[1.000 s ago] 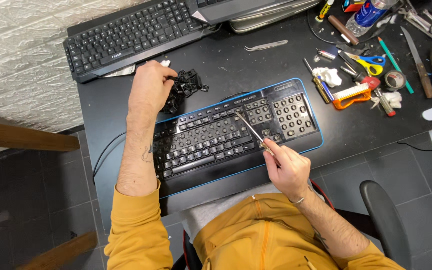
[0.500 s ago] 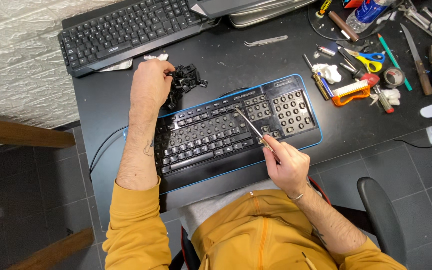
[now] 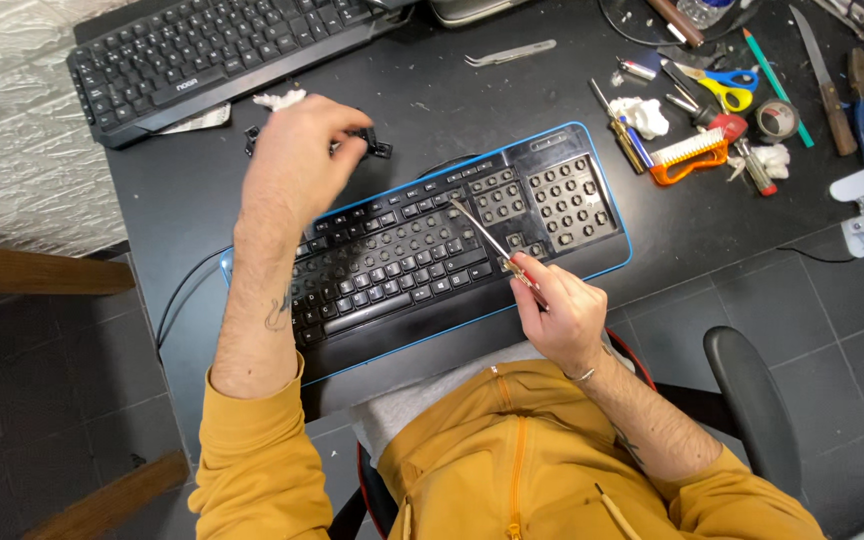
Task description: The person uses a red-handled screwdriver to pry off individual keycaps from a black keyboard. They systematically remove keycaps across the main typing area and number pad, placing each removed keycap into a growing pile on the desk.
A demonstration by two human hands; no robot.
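My right hand [image 3: 564,318] pinches the screwdriver [image 3: 497,245], its blade slanting up-left onto the keyboard [image 3: 562,255] (left hand [image 3: 297,160], fingers curled, hovers over loose keycaps [image 3: 377,148]).

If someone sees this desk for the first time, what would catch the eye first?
Most striking is the blue-edged keyboard in the middle of the black desk, with many key caps missing on its right part. The right hand holds a thin screwdriver with its tip over the keys, while the left hand is raised above a small pile of loose black keys. At the upper right lies a clutter of tools, among them yellow-handled scissors.
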